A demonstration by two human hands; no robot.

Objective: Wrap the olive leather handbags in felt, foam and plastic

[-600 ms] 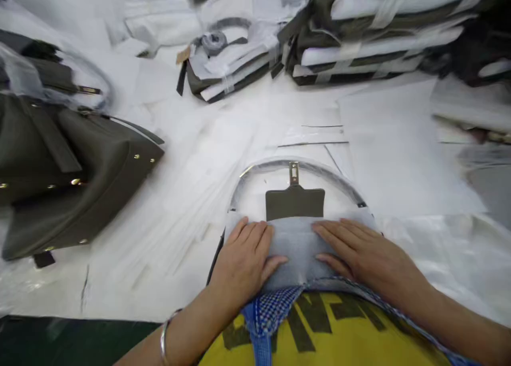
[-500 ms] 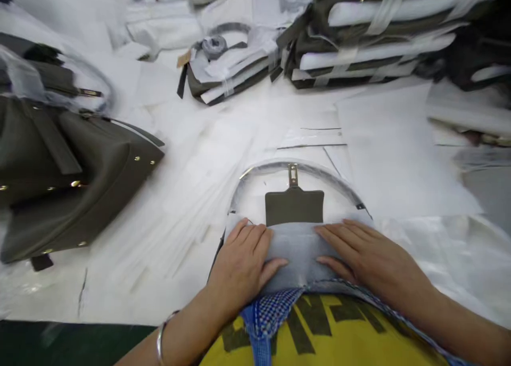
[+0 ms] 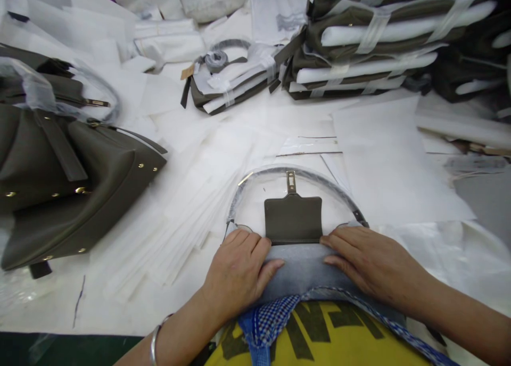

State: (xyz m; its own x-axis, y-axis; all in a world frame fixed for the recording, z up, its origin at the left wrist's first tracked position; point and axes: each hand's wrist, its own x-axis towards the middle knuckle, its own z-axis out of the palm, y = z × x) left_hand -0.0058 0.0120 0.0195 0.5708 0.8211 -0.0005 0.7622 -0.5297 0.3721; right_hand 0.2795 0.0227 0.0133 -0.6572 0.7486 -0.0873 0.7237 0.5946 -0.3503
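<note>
Against my body is a handbag (image 3: 293, 219), its dark olive flap with a gold-coloured clasp (image 3: 291, 181) pointing away from me. An arched handle (image 3: 279, 170) in clear plastic wrap rises beyond the flap. A grey sheet (image 3: 299, 270) covers the near part of the bag. My left hand (image 3: 239, 262) is closed over the left part of the sheet-covered top edge, its thumb on the near side. My right hand (image 3: 365, 257) grips the same edge on the right, with its fingers curled over it. The bag's lower part is hidden by my hands and apron.
A large olive bag (image 3: 115, 179) lies at the left. Behind are a smaller wrapped bag (image 3: 235, 78) and a stack of bags (image 3: 383, 51) with white padding. Thin white strips (image 3: 183, 211) and a white sheet (image 3: 395, 163) lie on the table.
Both hands have curled further over the edge and drawn it slightly towards me, so more of the olive flap shows. The camera view has shifted a little.
</note>
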